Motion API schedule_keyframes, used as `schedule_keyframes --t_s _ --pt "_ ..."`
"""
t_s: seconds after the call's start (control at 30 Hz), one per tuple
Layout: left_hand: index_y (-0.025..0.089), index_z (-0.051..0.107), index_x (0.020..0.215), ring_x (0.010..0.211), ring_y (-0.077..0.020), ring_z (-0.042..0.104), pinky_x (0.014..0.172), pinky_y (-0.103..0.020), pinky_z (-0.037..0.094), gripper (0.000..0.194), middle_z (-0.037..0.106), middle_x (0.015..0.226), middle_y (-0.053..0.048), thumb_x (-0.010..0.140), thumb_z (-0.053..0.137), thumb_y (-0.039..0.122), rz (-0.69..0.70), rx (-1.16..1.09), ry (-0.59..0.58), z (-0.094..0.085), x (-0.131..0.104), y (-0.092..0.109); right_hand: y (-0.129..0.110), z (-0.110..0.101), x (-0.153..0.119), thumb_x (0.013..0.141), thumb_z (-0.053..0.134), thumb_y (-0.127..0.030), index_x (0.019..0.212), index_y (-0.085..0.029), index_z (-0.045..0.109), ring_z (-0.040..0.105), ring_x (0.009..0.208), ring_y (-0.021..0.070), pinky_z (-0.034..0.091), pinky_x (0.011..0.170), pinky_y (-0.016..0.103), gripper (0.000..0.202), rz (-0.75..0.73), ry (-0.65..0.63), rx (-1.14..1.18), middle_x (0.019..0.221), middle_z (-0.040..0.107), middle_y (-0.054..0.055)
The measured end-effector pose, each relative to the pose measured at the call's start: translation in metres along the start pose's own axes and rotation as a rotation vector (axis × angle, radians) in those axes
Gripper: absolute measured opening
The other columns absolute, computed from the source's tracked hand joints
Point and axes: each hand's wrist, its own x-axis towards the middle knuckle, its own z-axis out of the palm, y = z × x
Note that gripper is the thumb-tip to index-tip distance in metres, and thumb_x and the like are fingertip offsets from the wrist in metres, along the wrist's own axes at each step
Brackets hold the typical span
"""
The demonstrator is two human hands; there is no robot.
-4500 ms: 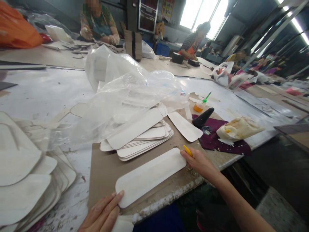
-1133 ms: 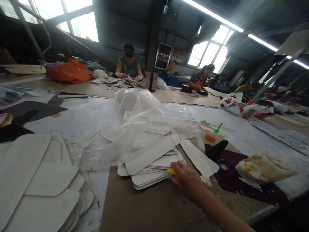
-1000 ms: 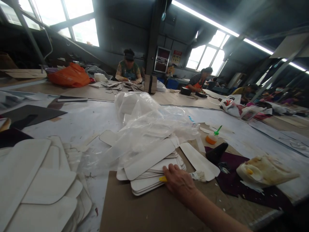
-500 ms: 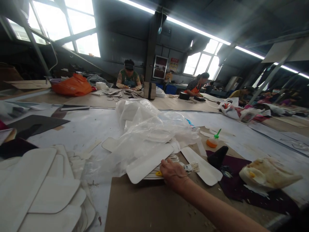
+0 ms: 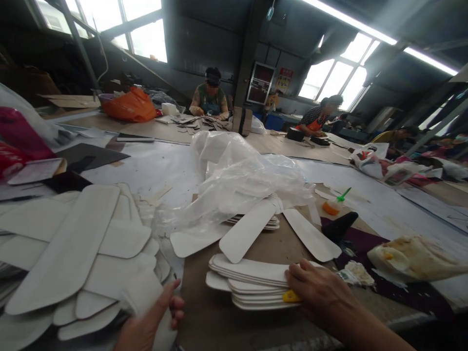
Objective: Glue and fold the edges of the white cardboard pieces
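Note:
My right hand (image 5: 321, 292) grips the right end of a stack of white rounded strips (image 5: 252, 278), with a yellow-handled tool (image 5: 291, 296) under its fingers; the tool's whitish brush-like end (image 5: 360, 274) sticks out to the right. The stack is fanned slightly over the brown board (image 5: 204, 321). My left hand (image 5: 157, 317) is at the lower left, its fingers apart, between that stack and a large pile of white pieces (image 5: 73, 243). Nothing shows in its grasp. Beyond the stack lie loose white strips (image 5: 248, 231), partly under clear plastic (image 5: 234, 180).
To the right are a small orange bottle with a green tip (image 5: 332, 207), a black cone-shaped thing (image 5: 340, 226) and a glue-smeared container (image 5: 413, 258) on dark cloth. An orange bag (image 5: 127, 105) lies farther back. People sit at the far tables.
My right hand has drawn the stack out from beside the plastic, towards me. My left hand has come into view at the lower left. The view has shifted.

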Motion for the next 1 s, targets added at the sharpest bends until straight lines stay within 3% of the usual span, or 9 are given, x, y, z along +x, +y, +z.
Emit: schedule_keyframes --t_s 0.1,0.2,0.3,0.4,0.57,0.73,0.8,0.9,1.0 --pt "0.010 0.061 0.084 0.047 -0.0096 0.048 0.044 -0.017 0.039 0.053 0.057 0.056 -0.001 0.054 0.078 0.050 -0.006 -0.005 -0.134 0.013 -0.007 0.006 -0.009 0.011 -0.007 0.068 0.049 0.000 0.085 -0.016 0.057 0.052 0.064 0.0187 0.039 0.050 0.031 0.024 -0.094 0.135 -0.071 0.075 0.059 0.004" --pt "0.011 0.062 0.083 0.045 -0.0115 0.048 0.043 -0.018 0.038 0.045 0.052 0.048 0.001 0.065 0.071 0.052 -0.018 0.049 -0.240 0.021 -0.003 0.005 -0.020 0.019 -0.007 0.075 0.042 0.003 0.089 -0.013 0.057 0.051 0.063 0.0182 0.038 0.050 0.031 0.026 -0.153 0.182 -0.091 0.077 0.059 0.005" --pt "0.012 0.062 0.097 0.070 -0.0185 0.062 0.061 -0.021 0.049 0.036 0.066 0.071 -0.005 0.072 0.068 0.037 -0.025 0.111 -0.235 0.023 0.009 0.004 -0.031 0.025 -0.004 0.077 0.044 0.002 0.096 -0.010 0.057 0.051 0.067 0.0188 0.038 0.052 0.032 0.026 -0.163 0.178 -0.074 0.081 0.059 0.006" --pt "0.011 0.057 0.111 0.086 -0.0223 0.064 0.073 -0.024 0.051 0.043 0.069 0.091 -0.008 0.072 0.066 0.025 -0.021 0.178 -0.229 0.023 0.013 0.008 -0.037 0.026 0.001 0.074 0.055 -0.005 0.098 -0.012 0.057 0.051 0.071 0.0198 0.039 0.054 0.032 0.025 -0.107 0.091 -0.013 0.084 0.059 0.006" --pt "0.018 0.053 0.117 0.095 -0.0244 0.063 0.079 -0.025 0.052 0.059 0.069 0.094 -0.006 0.064 0.072 0.034 0.011 0.212 -0.219 0.024 0.001 0.012 -0.040 0.022 0.001 0.063 0.075 -0.031 0.106 -0.012 0.055 0.050 0.079 0.0224 0.043 0.059 0.033 0.051 -0.005 -0.157 0.145 0.093 0.057 0.009" --pt "0.016 0.060 0.101 0.109 -0.0278 0.055 0.094 -0.027 0.045 0.054 0.067 0.104 -0.007 0.059 0.074 0.048 0.038 0.317 -0.250 0.016 -0.001 0.005 -0.040 0.018 -0.012 0.064 0.071 -0.055 0.118 -0.009 0.050 0.052 0.086 0.0250 0.047 0.067 0.035 0.074 0.031 -0.157 0.233 0.098 0.057 0.012" --pt "0.017 0.061 0.098 0.109 -0.0280 0.055 0.099 -0.030 0.041 0.052 0.066 0.106 -0.007 0.061 0.072 0.052 0.057 0.372 -0.271 0.012 -0.002 0.003 -0.032 0.017 -0.018 0.074 0.065 -0.048 0.118 -0.010 0.050 0.053 0.087 0.0248 0.047 0.068 0.034 0.060 0.101 -0.110 0.203 0.097 0.057 0.012" --pt "0.019 0.061 0.096 0.104 -0.0290 0.057 0.102 -0.033 0.038 0.050 0.066 0.103 -0.005 0.062 0.069 0.056 0.076 0.462 -0.245 0.009 -0.005 0.002 -0.010 0.017 -0.025 0.084 0.053 -0.025 0.109 -0.013 0.055 0.055 0.086 0.0237 0.046 0.068 0.032 0.028 0.360 -0.081 0.105 0.096 0.057 0.012" --pt "0.020 0.063 0.089 0.099 -0.0312 0.058 0.105 -0.036 0.034 0.046 0.068 0.095 -0.005 0.059 0.070 0.054 0.078 0.519 -0.181 0.006 -0.008 -0.003 0.014 0.022 -0.028 0.088 0.045 -0.028 0.098 -0.016 0.058 0.055 0.088 0.0245 0.043 0.071 0.032 0.021 0.603 -0.228 0.212 0.095 0.056 0.011"
